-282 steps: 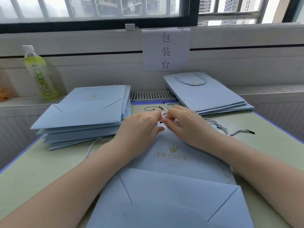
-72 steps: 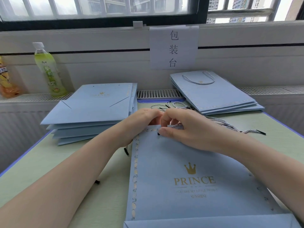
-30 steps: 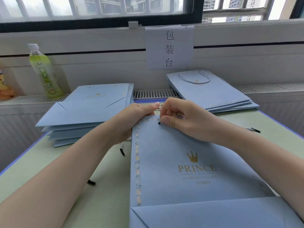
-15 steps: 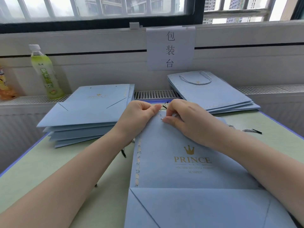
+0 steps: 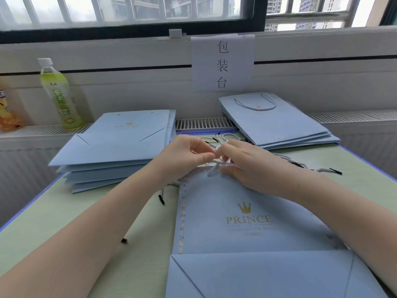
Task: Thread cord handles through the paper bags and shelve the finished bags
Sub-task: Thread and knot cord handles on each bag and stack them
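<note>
At the far edge of the near bag, both hands, left and right, are pinching one cord, while the left pile is waiting unthreaded and the finished pile is lying far right.

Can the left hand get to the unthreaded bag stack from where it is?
Probably yes: the left hand sits just beside the unthreaded bag stack, nothing between them, though its fingers pinch the cord.

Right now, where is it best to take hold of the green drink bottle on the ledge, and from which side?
Probably grip the green bottle around its labelled body, coming from the right or front. It stands upright, round and slim, with open ledge to its right; an orange packet sits close on its left.
</note>
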The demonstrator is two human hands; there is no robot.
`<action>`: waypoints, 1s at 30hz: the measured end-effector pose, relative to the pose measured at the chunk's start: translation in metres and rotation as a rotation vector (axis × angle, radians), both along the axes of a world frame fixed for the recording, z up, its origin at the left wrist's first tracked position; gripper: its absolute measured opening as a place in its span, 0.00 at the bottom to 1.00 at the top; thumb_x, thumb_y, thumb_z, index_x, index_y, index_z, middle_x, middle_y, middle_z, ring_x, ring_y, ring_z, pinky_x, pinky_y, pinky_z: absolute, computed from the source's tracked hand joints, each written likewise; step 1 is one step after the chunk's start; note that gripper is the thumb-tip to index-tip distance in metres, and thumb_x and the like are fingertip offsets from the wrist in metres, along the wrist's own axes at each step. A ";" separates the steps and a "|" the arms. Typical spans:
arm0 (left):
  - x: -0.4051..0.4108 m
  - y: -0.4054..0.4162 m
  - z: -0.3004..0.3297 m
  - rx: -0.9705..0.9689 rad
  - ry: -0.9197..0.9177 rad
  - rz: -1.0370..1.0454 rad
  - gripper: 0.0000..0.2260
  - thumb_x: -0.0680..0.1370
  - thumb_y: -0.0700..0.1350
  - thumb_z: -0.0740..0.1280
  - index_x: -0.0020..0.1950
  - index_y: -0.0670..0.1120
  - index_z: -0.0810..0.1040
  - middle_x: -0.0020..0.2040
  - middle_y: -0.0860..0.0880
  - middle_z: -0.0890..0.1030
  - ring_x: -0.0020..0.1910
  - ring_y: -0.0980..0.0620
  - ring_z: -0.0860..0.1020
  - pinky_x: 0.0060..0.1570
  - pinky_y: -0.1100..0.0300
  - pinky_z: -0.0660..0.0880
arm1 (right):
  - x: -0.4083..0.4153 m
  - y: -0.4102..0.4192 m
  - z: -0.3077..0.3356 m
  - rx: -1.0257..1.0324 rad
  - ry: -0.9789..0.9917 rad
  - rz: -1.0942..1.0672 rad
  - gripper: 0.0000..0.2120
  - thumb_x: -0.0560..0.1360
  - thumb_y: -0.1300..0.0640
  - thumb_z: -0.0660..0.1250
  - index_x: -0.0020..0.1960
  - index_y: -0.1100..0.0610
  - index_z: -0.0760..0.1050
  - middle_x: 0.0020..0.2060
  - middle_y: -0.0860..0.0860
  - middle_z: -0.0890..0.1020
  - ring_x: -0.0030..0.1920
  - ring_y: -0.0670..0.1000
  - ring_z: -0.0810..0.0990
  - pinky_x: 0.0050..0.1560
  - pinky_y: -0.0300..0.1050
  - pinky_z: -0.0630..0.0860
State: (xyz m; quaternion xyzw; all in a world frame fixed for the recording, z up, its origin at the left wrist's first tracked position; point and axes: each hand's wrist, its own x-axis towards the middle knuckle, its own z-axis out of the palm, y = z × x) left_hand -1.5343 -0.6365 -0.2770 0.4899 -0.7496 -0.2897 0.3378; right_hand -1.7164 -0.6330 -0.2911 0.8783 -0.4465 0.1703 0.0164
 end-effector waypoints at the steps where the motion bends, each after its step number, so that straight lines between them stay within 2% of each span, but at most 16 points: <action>1: 0.000 0.001 0.000 0.028 -0.051 -0.042 0.04 0.75 0.41 0.71 0.49 0.47 0.82 0.41 0.55 0.82 0.36 0.67 0.77 0.40 0.74 0.72 | 0.001 0.000 -0.002 -0.027 0.024 0.002 0.12 0.79 0.50 0.61 0.60 0.52 0.70 0.54 0.49 0.72 0.55 0.52 0.71 0.54 0.47 0.69; 4: -0.001 0.004 -0.001 0.092 -0.149 -0.103 0.11 0.73 0.40 0.72 0.55 0.43 0.81 0.45 0.50 0.82 0.41 0.62 0.77 0.41 0.75 0.71 | 0.000 -0.002 -0.005 -0.120 0.071 -0.011 0.09 0.79 0.50 0.59 0.56 0.52 0.71 0.53 0.50 0.73 0.54 0.53 0.71 0.49 0.46 0.66; 6: -0.002 0.005 -0.002 0.073 -0.188 -0.088 0.11 0.72 0.40 0.73 0.54 0.42 0.81 0.46 0.48 0.81 0.43 0.57 0.76 0.40 0.74 0.70 | -0.001 -0.003 -0.003 -0.209 0.036 -0.023 0.07 0.80 0.53 0.58 0.53 0.54 0.71 0.50 0.49 0.74 0.52 0.53 0.72 0.45 0.45 0.61; 9: -0.003 0.004 -0.001 0.036 -0.226 -0.068 0.06 0.72 0.42 0.73 0.47 0.46 0.79 0.44 0.50 0.78 0.44 0.57 0.75 0.43 0.68 0.69 | 0.001 -0.001 0.001 -0.282 -0.141 -0.019 0.07 0.80 0.54 0.59 0.47 0.57 0.73 0.43 0.49 0.79 0.45 0.54 0.75 0.45 0.47 0.64; 12: 0.000 0.005 0.005 0.046 -0.201 -0.052 0.06 0.72 0.43 0.73 0.45 0.49 0.76 0.44 0.54 0.77 0.45 0.57 0.75 0.47 0.64 0.71 | 0.005 0.003 0.005 -0.324 -0.301 -0.008 0.09 0.77 0.54 0.58 0.44 0.58 0.73 0.36 0.48 0.79 0.34 0.54 0.72 0.40 0.47 0.67; 14: 0.002 0.006 0.010 0.047 -0.250 -0.030 0.06 0.73 0.43 0.72 0.45 0.49 0.75 0.46 0.53 0.77 0.47 0.55 0.76 0.47 0.64 0.71 | 0.005 0.005 0.009 -0.279 -0.438 0.006 0.07 0.77 0.55 0.59 0.46 0.58 0.73 0.33 0.46 0.76 0.34 0.54 0.72 0.37 0.49 0.70; 16: 0.003 0.006 0.014 0.039 -0.308 0.017 0.05 0.74 0.41 0.69 0.46 0.48 0.75 0.45 0.52 0.77 0.46 0.53 0.75 0.44 0.64 0.70 | 0.002 0.005 0.017 -0.252 -0.591 0.007 0.04 0.79 0.59 0.61 0.47 0.59 0.73 0.32 0.47 0.76 0.34 0.52 0.72 0.38 0.50 0.71; 18: 0.003 0.007 0.016 0.025 -0.356 0.086 0.04 0.74 0.40 0.65 0.48 0.46 0.73 0.42 0.52 0.76 0.44 0.51 0.74 0.43 0.60 0.70 | -0.003 0.005 0.027 -0.230 -0.758 0.006 0.04 0.79 0.60 0.61 0.46 0.58 0.73 0.32 0.50 0.76 0.32 0.50 0.71 0.37 0.45 0.69; 21: 0.002 0.011 0.015 -0.051 -0.623 0.251 0.08 0.75 0.40 0.60 0.54 0.46 0.71 0.47 0.50 0.76 0.49 0.47 0.74 0.44 0.56 0.70 | -0.008 0.002 0.034 -0.204 -0.951 -0.004 0.06 0.79 0.60 0.61 0.44 0.51 0.70 0.32 0.44 0.74 0.33 0.45 0.71 0.37 0.38 0.69; 23: 0.001 0.014 0.012 -0.135 -0.828 0.335 0.08 0.77 0.41 0.57 0.56 0.45 0.70 0.50 0.47 0.75 0.48 0.45 0.72 0.42 0.56 0.65 | -0.008 0.001 0.035 -0.187 -1.006 -0.018 0.09 0.79 0.61 0.61 0.43 0.49 0.70 0.33 0.44 0.74 0.35 0.47 0.72 0.39 0.39 0.70; 25: -0.002 0.015 0.008 -0.190 -0.889 0.359 0.09 0.78 0.41 0.55 0.56 0.44 0.71 0.51 0.45 0.76 0.49 0.44 0.71 0.42 0.57 0.63 | -0.006 0.002 0.035 -0.139 -1.023 -0.020 0.08 0.79 0.63 0.61 0.45 0.51 0.72 0.35 0.46 0.76 0.35 0.47 0.73 0.39 0.39 0.73; 27: -0.006 0.016 0.007 -0.226 -0.780 0.348 0.09 0.78 0.41 0.55 0.55 0.45 0.73 0.52 0.46 0.77 0.51 0.44 0.73 0.43 0.57 0.65 | -0.004 0.004 0.034 -0.030 -1.021 0.010 0.09 0.79 0.65 0.60 0.47 0.53 0.74 0.37 0.47 0.78 0.35 0.42 0.75 0.39 0.34 0.74; 28: -0.008 0.016 0.008 -0.246 -0.656 0.337 0.09 0.78 0.42 0.55 0.54 0.46 0.74 0.51 0.47 0.78 0.52 0.44 0.74 0.45 0.56 0.67 | -0.003 0.004 0.032 0.025 -0.992 0.032 0.10 0.79 0.66 0.60 0.48 0.53 0.74 0.38 0.48 0.79 0.36 0.41 0.77 0.40 0.34 0.74; 30: -0.012 0.017 0.008 -0.319 -0.348 0.288 0.08 0.78 0.43 0.56 0.48 0.47 0.75 0.43 0.49 0.80 0.48 0.43 0.77 0.47 0.52 0.74 | -0.001 0.003 0.027 0.097 -0.874 0.056 0.11 0.78 0.66 0.61 0.48 0.51 0.76 0.40 0.49 0.81 0.40 0.46 0.80 0.44 0.39 0.77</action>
